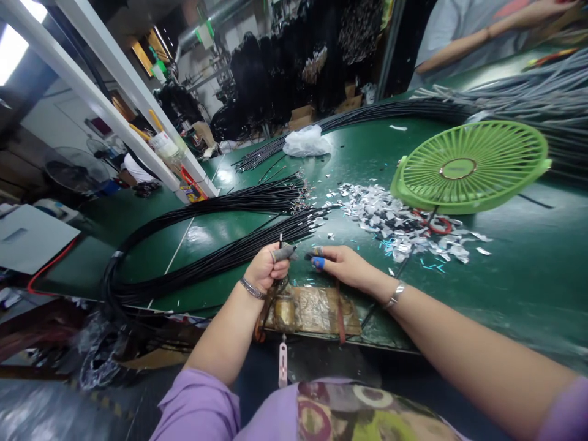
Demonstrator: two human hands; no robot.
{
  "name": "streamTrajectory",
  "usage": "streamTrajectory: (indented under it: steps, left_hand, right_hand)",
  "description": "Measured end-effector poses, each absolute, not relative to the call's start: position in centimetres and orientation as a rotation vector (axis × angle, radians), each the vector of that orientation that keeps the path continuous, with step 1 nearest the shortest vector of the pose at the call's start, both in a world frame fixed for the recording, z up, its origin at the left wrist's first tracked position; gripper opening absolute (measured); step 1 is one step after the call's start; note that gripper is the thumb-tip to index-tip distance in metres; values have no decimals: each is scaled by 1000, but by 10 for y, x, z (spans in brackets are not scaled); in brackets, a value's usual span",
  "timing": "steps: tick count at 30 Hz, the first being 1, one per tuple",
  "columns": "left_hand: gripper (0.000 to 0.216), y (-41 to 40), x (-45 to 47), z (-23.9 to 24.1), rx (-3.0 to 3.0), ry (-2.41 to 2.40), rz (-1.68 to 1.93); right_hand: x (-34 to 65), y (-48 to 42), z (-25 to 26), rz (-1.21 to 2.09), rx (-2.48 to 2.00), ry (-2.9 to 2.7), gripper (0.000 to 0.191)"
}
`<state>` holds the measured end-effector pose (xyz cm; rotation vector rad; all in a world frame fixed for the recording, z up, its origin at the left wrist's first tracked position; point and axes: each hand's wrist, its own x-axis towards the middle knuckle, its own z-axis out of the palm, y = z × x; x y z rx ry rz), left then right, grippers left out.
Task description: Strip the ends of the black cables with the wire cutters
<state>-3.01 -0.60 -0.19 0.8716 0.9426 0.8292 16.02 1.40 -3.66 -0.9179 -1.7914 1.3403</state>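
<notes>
My left hand [269, 266] is closed, with a covering on its thumb. A thin black cable [281, 239] pokes up from its grip. Just to the right is my right hand [342, 264], its covered fingertips pinched together, one wrapped in blue. Whatever lies in that pinch is too small to make out. Below both hands, a wooden board [321, 309] wrapped in clear tape sits at the table's front edge, with a brass-coloured cylinder [285, 313] at its left. Behind my left hand runs a bundle of black cables [239, 245], ends pointing right.
A green fan [463, 168] stands on the right beside a heap of foil scraps [376, 214] and blue bits. More black cables [257, 196] curve across the green table [514, 269]. A plastic bag [307, 142] lies farther back. Another person's arm [478, 43] is at top right, near grey cables [519, 98].
</notes>
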Motion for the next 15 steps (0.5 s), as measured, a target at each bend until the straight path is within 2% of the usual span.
streamTrajectory:
  steps: [2, 7, 15]
  left_hand:
    - [37, -7, -29, -1, 912, 987, 842]
    - [42, -9, -21, -1, 1083, 1145, 773]
    - [42, -12, -14, -6, 1396, 1179, 820]
  right_hand:
    - [160, 15, -37, 1340, -919, -1689, 22]
    - [159, 12, -34, 1328, -849, -1470, 35]
    - [156, 11, -32, 1309, -935, -1524, 26]
